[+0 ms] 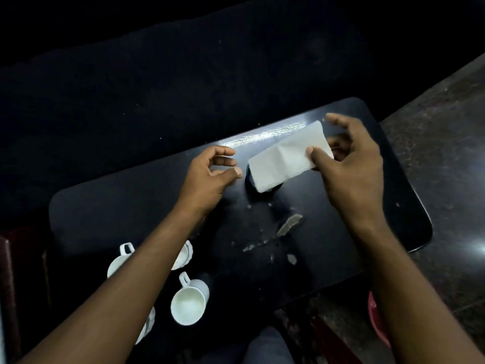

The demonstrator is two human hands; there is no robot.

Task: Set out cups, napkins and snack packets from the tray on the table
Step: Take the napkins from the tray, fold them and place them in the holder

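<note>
The right hand pinches one end of a folded napkin over the table, the left hand loose and empty beside it; light, limp paper, probably best pinched at an edge

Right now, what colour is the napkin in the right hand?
Plain white, no print visible. The head view shows the napkin best, pinched by the right hand.

Folded white napkin tilted; white cups clustered.
</note>
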